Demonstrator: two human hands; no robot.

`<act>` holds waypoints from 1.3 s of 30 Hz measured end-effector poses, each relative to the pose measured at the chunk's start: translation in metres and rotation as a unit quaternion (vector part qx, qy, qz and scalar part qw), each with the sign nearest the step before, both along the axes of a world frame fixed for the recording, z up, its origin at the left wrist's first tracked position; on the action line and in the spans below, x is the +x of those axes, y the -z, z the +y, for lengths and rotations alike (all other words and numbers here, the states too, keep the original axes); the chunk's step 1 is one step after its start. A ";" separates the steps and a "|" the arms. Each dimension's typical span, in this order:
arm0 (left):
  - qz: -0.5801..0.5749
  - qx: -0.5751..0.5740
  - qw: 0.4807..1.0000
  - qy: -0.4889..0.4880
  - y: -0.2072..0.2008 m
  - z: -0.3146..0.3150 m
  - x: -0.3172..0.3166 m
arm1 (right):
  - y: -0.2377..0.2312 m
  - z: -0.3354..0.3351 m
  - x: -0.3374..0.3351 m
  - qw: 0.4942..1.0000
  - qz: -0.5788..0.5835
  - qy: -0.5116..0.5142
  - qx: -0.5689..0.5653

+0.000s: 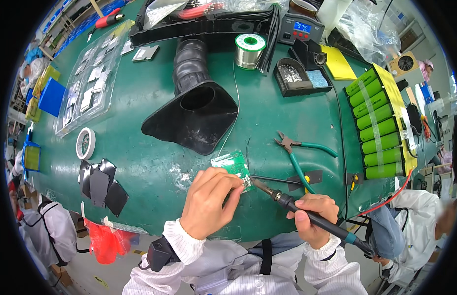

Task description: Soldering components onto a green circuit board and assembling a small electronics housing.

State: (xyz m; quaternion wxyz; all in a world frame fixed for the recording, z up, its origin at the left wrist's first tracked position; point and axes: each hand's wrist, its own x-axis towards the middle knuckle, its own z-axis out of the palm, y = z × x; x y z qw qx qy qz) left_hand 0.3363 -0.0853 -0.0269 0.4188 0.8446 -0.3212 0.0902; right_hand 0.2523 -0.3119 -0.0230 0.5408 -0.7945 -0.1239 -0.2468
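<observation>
- Green circuit board (233,164) on the surface (125,147), partly under the left hand (208,199).
- Left hand with thumb and fingertips close together over the board; cannot tell if pinching anything.
- Right hand (319,206) wrapped around the dark handle of a soldering iron (327,224), metal tip at the board's right edge; cannot tell if touching.
- Black wire (277,180) by the iron's tip.
- Cutters (292,147) with green handles spread apart, right of the board.
- Big black funnel (189,123) just beyond the board, with a thick bendy pipe (191,61) behind.
- Silver solder spool (247,59) farther back, with a thin wire (231,132) running down toward the board.
- Control box (301,28) with a blue screen at the back, behind a black tray (292,91) with little bits (290,73).
- Green battery cells (378,123) in a row, far right.
- Black flat pieces (99,184) and a white ring (92,142) to the left.
</observation>
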 end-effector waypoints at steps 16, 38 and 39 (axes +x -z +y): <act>-0.021 0.009 1.000 0.006 -0.002 -0.008 0.004 | -0.002 0.004 -0.002 0.991 -0.070 -0.034 -0.106; 0.006 -0.033 0.999 0.004 0.002 -0.008 0.004 | -0.010 0.009 0.000 0.993 -0.051 -0.019 -0.100; 0.020 -0.033 0.999 -0.007 0.001 -0.007 0.003 | -0.011 0.009 0.000 0.993 -0.048 -0.023 -0.101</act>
